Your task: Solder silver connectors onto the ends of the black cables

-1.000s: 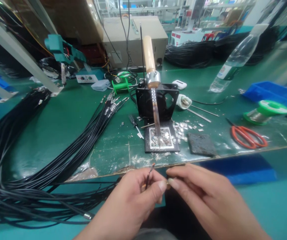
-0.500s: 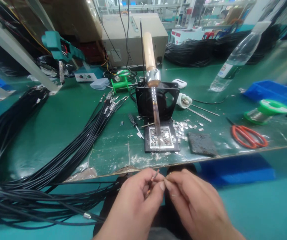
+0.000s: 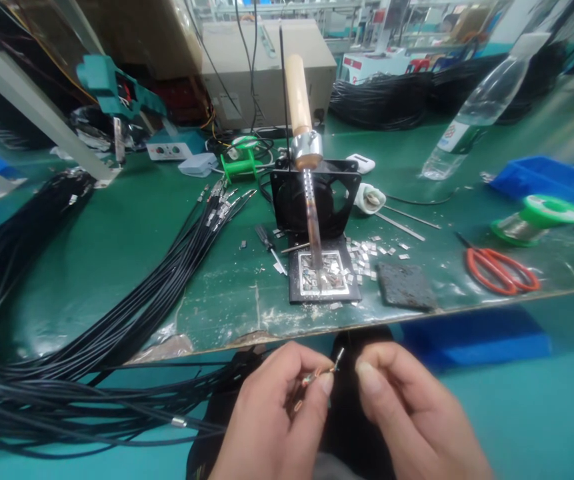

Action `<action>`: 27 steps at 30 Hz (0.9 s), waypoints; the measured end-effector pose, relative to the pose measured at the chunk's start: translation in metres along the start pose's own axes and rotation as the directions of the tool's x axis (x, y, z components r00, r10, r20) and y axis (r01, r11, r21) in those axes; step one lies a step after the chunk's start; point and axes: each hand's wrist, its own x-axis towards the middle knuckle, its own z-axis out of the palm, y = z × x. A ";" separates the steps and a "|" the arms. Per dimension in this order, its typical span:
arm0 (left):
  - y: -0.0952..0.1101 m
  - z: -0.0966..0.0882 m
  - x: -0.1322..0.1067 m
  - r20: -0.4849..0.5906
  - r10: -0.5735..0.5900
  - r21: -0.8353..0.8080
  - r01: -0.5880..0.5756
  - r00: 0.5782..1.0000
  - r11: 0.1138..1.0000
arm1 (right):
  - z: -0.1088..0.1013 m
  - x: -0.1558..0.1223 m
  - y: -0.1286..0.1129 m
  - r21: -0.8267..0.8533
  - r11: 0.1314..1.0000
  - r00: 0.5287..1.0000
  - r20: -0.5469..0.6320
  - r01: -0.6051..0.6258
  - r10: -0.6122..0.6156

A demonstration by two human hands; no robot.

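Over my lap, my left hand (image 3: pixel 281 407) pinches a cable end (image 3: pixel 337 361) between thumb and forefinger. Thin stripped wires show at the fingertips, and a short silvery tip points up and to the right. Copper-coloured strands poke out between the curled fingers. My right hand (image 3: pixel 411 407) is a little to the right, apart from the wires, with thumb and forefinger closed together. Whether anything small lies in that pinch is hidden. Black cables (image 3: pixel 131 407) run in from the left towards my left hand.
A wooden-handled soldering iron (image 3: pixel 311 200) stands tip-down over a framed tray (image 3: pixel 303 292) of metal bits, before a black fan (image 3: pixel 287 207). Also on the bench: orange-handled scissors (image 3: pixel 477 270), a solder spool (image 3: pixel 517 227), a dark pad (image 3: pixel 407 287), a screwdriver (image 3: pixel 265 240) and a plastic bottle (image 3: pixel 487 100).
My right hand has drawn away to the right from my left fingertips. The wire tip now stands exposed above my left hand, which still holds the cable end.
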 end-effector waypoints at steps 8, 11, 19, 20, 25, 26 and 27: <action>-0.004 -0.001 0.000 -0.012 0.036 0.049 -0.035 0.999 0.998 | -0.006 -0.001 -0.003 0.061 0.988 0.975 0.182 -0.143 0.130; -0.003 0.000 0.000 -0.051 0.049 0.062 -0.045 0.997 0.997 | -0.007 -0.001 -0.004 0.089 0.982 0.971 0.189 -0.168 0.149; -0.006 0.001 -0.002 -0.082 0.162 0.138 -0.150 0.983 0.979 | -0.004 0.002 -0.007 0.114 0.968 0.961 0.192 -0.222 0.198; -0.007 0.001 -0.002 -0.081 0.192 0.150 -0.179 0.978 0.972 | -0.004 0.002 -0.007 0.116 0.963 0.957 0.191 -0.244 0.219; -0.012 0.001 0.000 -0.086 0.256 0.194 -0.236 0.963 0.952 | -0.003 0.000 -0.007 0.147 0.936 0.934 0.210 -0.321 0.288; -0.013 0.001 0.000 -0.080 0.244 0.181 -0.227 0.966 0.957 | -0.003 0.001 -0.007 0.155 0.930 0.929 0.222 -0.333 0.295; -0.013 0.001 0.000 -0.069 0.222 0.158 -0.209 0.973 0.965 | -0.002 0.001 -0.006 0.160 0.926 0.925 0.234 -0.341 0.300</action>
